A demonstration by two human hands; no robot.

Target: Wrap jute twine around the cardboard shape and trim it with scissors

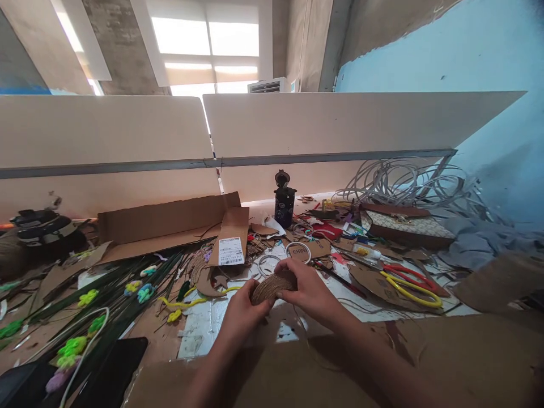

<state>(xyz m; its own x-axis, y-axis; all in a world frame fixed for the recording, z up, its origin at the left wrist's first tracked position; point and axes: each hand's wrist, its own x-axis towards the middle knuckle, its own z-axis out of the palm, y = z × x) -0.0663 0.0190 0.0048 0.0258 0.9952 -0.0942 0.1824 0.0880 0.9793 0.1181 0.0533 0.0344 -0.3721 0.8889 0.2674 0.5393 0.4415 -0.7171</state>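
Observation:
Between both hands is a brown twine-wrapped piece point(273, 287), rounded in outline, with cord lying in close rows over it. My left hand point(243, 310) is closed on its left end, thumb on the near side. On the right end my right hand point(309, 290) grips it, fingers over the top and thumb along the near face. A thin loose strand of twine point(305, 334) trails from beneath my right hand toward the cardboard in front. Just beyond the fingers are a white ring point(298, 245) and a cardboard crescent point(207, 283). My palms hide part of the piece.
A long cardboard box point(170, 218) lies behind on the left, near fluffy flowers point(147, 293) on stems. A black open-lidded bottle point(284, 207) stands at the back. Red-handled scissors point(410, 275), yellow-handled scissors point(412, 292) and a handbag point(406, 226) are on the right.

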